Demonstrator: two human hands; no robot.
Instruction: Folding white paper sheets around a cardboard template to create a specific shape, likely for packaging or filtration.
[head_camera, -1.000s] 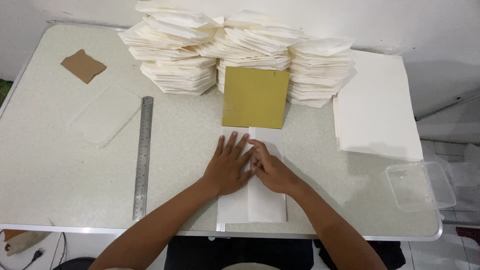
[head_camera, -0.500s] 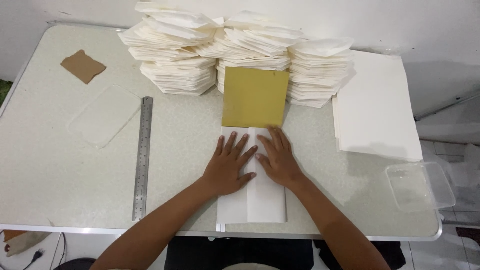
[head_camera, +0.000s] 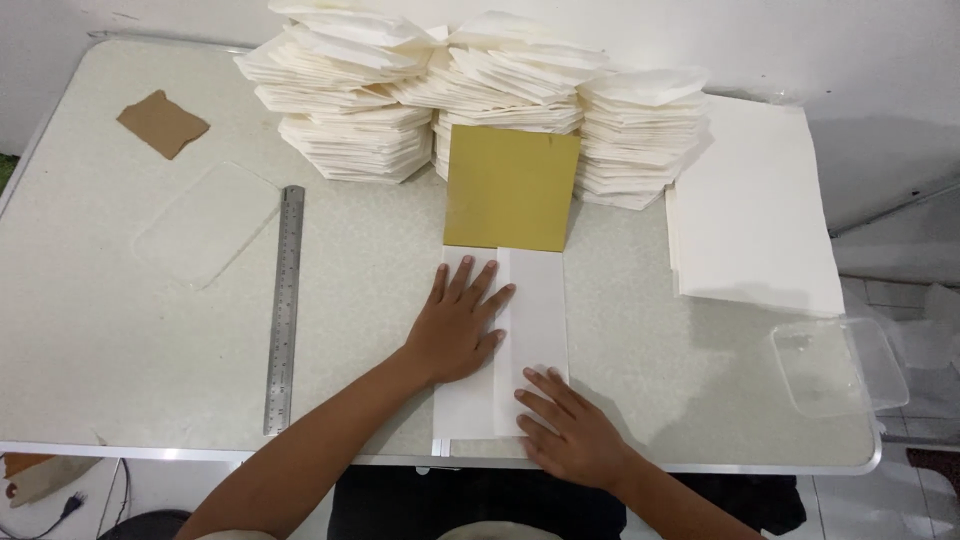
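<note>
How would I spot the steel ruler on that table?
Start at the big heaps of cream folded paper along the table's far edge. Left of the left hand lies the ruler, a long, narrow grey metal strip, the only shiny thing among paper and card.

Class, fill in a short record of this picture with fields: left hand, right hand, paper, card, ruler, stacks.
left hand: flat on the folded white paper
right hand: fingertips on the paper's near end
card: yellow square card lying across the paper's far end
ruler: steel ruler lying left of the paper
stacks: piles of folded white paper behind the card
</note>
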